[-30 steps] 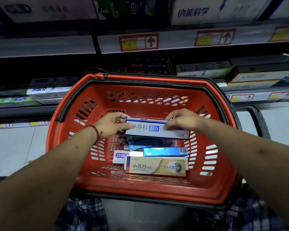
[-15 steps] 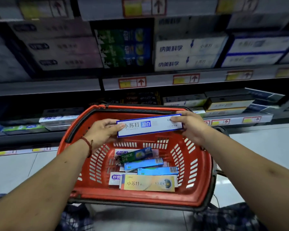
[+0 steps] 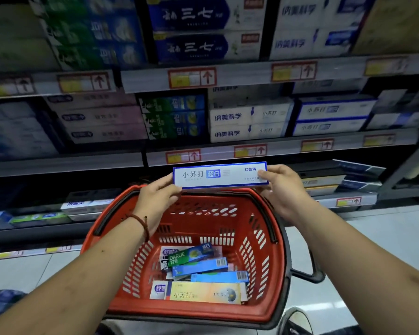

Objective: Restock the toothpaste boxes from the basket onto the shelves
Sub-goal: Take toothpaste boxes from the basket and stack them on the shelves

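A white toothpaste box with a blue border (image 3: 219, 175) is held level above the far rim of the red basket (image 3: 273, 276). My left hand (image 3: 159, 199) grips its left end and my right hand (image 3: 282, 187) grips its right end. In the basket lie several more boxes: a green one (image 3: 191, 255), two blue ones (image 3: 200, 267), and a yellow one (image 3: 203, 293) at the front. Matching white-and-blue boxes (image 3: 331, 114) stand on the shelf up and to the right.
Shelves (image 3: 228, 151) full of toothpaste boxes face me, with price-tag rails along their edges. Lower shelves at left (image 3: 41, 218) and right (image 3: 324, 187) hold flat boxes. The basket's black handle (image 3: 307, 274) sticks out to the right over pale floor tiles.
Both hands have lifted the white-and-blue box out of the basket and raised it toward the shelves. The view has tilted upward, showing more shelf rows.
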`<action>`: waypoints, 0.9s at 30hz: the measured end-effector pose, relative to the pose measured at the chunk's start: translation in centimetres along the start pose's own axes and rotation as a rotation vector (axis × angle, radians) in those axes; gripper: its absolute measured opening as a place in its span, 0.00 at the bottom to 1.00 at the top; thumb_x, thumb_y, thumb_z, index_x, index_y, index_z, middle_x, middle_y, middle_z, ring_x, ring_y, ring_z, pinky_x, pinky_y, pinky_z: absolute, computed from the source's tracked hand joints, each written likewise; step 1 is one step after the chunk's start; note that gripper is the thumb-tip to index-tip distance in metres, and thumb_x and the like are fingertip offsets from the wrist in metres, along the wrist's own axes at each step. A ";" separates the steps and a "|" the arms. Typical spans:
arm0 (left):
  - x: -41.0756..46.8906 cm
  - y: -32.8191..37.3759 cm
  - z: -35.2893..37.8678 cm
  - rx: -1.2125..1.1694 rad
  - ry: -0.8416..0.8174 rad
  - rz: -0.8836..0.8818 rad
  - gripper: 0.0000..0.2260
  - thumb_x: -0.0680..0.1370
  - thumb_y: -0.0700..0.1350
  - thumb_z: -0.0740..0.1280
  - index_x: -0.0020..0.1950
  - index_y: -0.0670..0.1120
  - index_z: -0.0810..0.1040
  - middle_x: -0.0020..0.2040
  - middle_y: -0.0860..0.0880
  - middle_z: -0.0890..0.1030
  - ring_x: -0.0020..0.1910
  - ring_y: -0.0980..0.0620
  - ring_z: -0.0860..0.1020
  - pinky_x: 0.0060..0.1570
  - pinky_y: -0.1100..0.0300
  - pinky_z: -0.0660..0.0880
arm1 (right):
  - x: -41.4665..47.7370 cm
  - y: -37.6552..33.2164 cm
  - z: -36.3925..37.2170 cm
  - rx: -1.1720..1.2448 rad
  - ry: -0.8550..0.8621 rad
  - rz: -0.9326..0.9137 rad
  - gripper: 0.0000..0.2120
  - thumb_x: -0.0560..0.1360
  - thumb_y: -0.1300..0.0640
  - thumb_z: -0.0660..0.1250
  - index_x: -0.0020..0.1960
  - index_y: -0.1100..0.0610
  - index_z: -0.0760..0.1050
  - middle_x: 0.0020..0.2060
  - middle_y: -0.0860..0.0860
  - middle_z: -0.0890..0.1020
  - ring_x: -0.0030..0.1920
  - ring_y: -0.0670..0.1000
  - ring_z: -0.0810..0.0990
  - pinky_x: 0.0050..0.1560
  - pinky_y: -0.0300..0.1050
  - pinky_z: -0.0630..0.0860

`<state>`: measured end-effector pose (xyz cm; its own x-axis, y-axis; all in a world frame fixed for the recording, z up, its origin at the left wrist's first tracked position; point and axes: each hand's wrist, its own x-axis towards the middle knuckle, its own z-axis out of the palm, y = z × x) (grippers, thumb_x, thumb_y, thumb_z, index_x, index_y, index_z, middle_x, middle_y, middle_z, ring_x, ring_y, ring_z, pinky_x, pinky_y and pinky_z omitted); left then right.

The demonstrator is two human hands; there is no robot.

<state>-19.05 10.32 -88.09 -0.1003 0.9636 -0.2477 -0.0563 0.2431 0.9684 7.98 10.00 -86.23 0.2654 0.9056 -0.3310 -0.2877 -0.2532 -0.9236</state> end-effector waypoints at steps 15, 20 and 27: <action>-1.9 6.4 13.2 -0.013 -0.189 0.221 0.24 0.77 0.28 0.63 0.67 0.51 0.77 0.54 0.58 0.85 0.56 0.62 0.81 0.61 0.61 0.74 | 1.6 -8.6 -8.9 -0.043 0.210 -0.345 0.08 0.81 0.61 0.66 0.58 0.53 0.80 0.51 0.52 0.85 0.54 0.52 0.84 0.60 0.50 0.80; -0.8 7.5 17.6 0.056 -0.180 0.267 0.26 0.76 0.32 0.67 0.69 0.54 0.77 0.61 0.53 0.83 0.58 0.57 0.81 0.66 0.56 0.74 | 3.2 -11.9 -12.2 -0.070 0.283 -0.404 0.12 0.81 0.61 0.65 0.62 0.51 0.79 0.53 0.48 0.85 0.53 0.47 0.83 0.45 0.36 0.76; 1.3 9.2 23.6 0.112 -0.217 0.344 0.25 0.77 0.35 0.68 0.72 0.52 0.76 0.64 0.54 0.79 0.54 0.64 0.80 0.56 0.67 0.76 | 6.9 -13.2 -16.4 -0.166 0.364 -0.439 0.14 0.80 0.63 0.66 0.64 0.52 0.79 0.54 0.48 0.85 0.58 0.49 0.82 0.62 0.48 0.78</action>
<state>3.71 16.47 -78.78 0.1182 0.9888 0.0907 0.0537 -0.0976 0.9938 28.72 13.99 -79.46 0.6339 0.7702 0.0707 0.0602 0.0420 -0.9973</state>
